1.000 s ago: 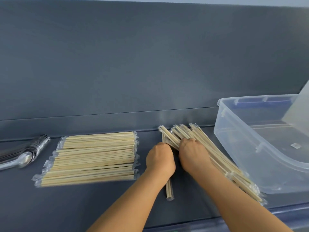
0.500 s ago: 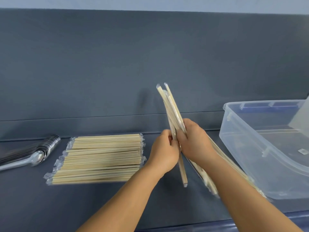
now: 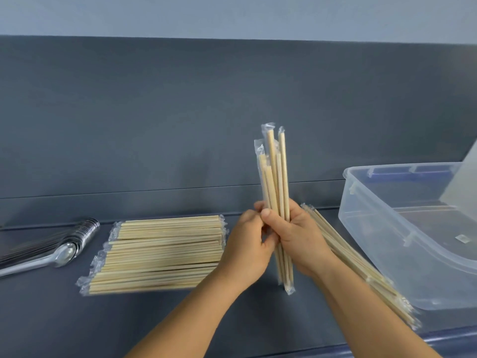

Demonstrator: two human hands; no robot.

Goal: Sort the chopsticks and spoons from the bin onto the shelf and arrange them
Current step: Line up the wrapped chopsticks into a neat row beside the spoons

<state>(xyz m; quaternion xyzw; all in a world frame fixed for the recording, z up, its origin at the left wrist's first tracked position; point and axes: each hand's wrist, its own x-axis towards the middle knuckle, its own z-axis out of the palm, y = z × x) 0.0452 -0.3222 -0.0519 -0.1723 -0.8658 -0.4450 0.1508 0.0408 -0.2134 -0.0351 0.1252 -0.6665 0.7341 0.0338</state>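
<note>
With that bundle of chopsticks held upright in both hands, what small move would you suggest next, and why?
Probably tap the bundle on the shelf to even it: its top ends sit staggered. Both the left hand and right hand grip it upright, so then it can join the flat stack.

A dark grey back panel [image 3: 180, 112] fills most of the view, matte and plain, running the full width from left to right. Above its straight top edge lies a strip of paler blue-grey wall [image 3: 232, 14]. Low on the panel a thin horizontal seam [image 3: 129, 193] crosses it, and at the far right edge a translucent, frosted sheet [image 3: 462, 182], seemingly a lid, leans tilted against the panel.
</note>
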